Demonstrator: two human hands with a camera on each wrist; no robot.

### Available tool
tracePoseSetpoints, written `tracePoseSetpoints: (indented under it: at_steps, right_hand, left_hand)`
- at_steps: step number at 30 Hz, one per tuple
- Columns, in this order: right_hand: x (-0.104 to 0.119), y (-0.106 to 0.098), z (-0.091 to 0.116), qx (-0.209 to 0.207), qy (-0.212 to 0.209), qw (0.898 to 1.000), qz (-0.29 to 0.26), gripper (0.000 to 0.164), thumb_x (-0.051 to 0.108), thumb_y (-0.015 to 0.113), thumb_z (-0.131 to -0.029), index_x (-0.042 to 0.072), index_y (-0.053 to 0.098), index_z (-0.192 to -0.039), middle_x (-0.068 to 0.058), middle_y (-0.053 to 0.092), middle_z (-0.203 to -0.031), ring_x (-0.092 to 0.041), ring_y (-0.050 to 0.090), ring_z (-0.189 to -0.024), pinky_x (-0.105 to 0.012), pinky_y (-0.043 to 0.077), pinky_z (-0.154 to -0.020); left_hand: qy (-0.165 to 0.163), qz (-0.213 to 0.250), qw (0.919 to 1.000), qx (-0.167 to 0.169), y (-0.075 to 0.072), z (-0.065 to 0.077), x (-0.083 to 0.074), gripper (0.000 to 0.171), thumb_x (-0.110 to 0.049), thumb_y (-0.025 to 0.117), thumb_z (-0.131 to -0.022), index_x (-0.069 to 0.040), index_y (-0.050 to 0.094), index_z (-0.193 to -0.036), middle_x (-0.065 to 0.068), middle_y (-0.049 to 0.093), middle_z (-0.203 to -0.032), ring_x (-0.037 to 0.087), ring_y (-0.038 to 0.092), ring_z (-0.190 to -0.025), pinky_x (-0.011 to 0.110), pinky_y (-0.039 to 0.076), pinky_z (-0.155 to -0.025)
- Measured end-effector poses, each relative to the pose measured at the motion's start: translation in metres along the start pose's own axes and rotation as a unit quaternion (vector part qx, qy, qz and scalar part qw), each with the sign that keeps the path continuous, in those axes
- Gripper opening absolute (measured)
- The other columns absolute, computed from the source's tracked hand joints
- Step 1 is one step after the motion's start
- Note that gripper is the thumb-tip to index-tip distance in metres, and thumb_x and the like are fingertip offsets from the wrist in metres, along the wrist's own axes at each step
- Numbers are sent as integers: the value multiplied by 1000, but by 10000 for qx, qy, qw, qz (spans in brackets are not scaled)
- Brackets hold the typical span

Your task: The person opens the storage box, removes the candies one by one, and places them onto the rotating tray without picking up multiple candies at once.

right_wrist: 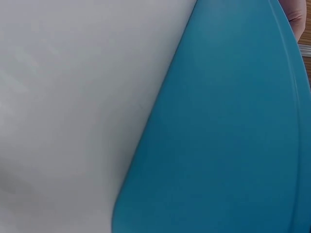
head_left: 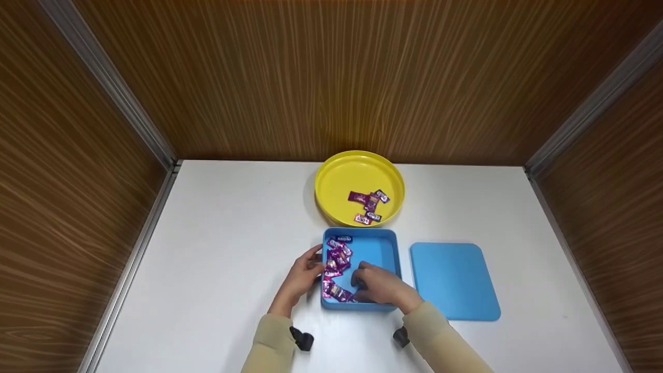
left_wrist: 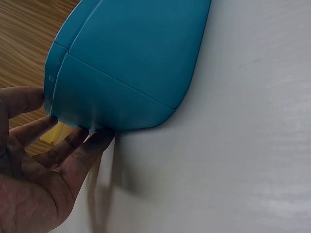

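A square blue box (head_left: 362, 307) stands on the white table, with several small candies (head_left: 337, 259) in shiny purple wrappers along its left side. My left hand (head_left: 300, 277) is at the box's left wall. In the left wrist view its fingers (left_wrist: 80, 162) are extended, with their tips against the outside of the blue wall (left_wrist: 121, 82) and near the rim. My right hand (head_left: 380, 285) reaches down inside the box, fingers bent toward the floor beside the nearest candies. Its fingertips are hidden, so I cannot tell whether it pinches one. The right wrist view shows mainly the box's outer wall (right_wrist: 218, 121).
Directly behind the box is a round yellow tray (head_left: 331, 178), where several wrapped candies (head_left: 371, 202) lie toward the front right. A flat blue lid (head_left: 456, 282) lies right of the box. Wood-grain panels (head_left: 331, 77) enclose the table at the back and sides.
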State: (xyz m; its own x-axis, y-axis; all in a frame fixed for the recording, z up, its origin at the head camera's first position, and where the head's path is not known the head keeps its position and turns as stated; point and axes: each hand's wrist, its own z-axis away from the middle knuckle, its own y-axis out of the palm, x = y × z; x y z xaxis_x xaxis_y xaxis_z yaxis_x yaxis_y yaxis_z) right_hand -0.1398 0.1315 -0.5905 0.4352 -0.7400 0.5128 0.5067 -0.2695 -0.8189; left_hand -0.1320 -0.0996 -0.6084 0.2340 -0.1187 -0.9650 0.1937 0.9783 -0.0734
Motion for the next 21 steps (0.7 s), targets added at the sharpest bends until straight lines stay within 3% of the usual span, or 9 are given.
tracePoseSetpoints:
  at_steps: [6,13,17,21]
  right_hand:
    - [-3,0,0,-245,-32,9991,346,14,22,69,-92,11,71,-101,2,57,-96,-14,58,-84,-35,54,-80]
    - [-4,2,-1,-554,196,9962,639,17,23,71,-91,7,65,-93,1,50,-87,-15,51,-77,-34,53,-75]
    - [-4,2,-1,-556,285,9964,571,16,23,69,-93,8,63,-94,2,50,-85,-14,52,-76,-35,53,-74]
    - [-5,-1,-1,-515,355,9979,149,13,22,68,-94,10,64,-93,4,56,-80,-14,55,-74,-36,54,-75]
  left_hand:
    - [9,57,10000,6,0,-1,1,55,-7,55,-98,-5,37,-150,22,48,-138,31,54,-116,43,47,-97]
    - [10,120,9999,18,0,-2,2,55,-6,55,-98,-5,38,-150,21,49,-136,29,56,-115,42,48,-96]
    - [-8,133,9999,-3,0,-3,3,54,-6,55,-98,-5,39,-150,21,50,-135,28,56,-114,42,48,-96]
    - [-10,94,10000,-20,0,-2,3,54,-6,55,-98,-5,39,-150,20,50,-135,27,56,-114,42,48,-96]
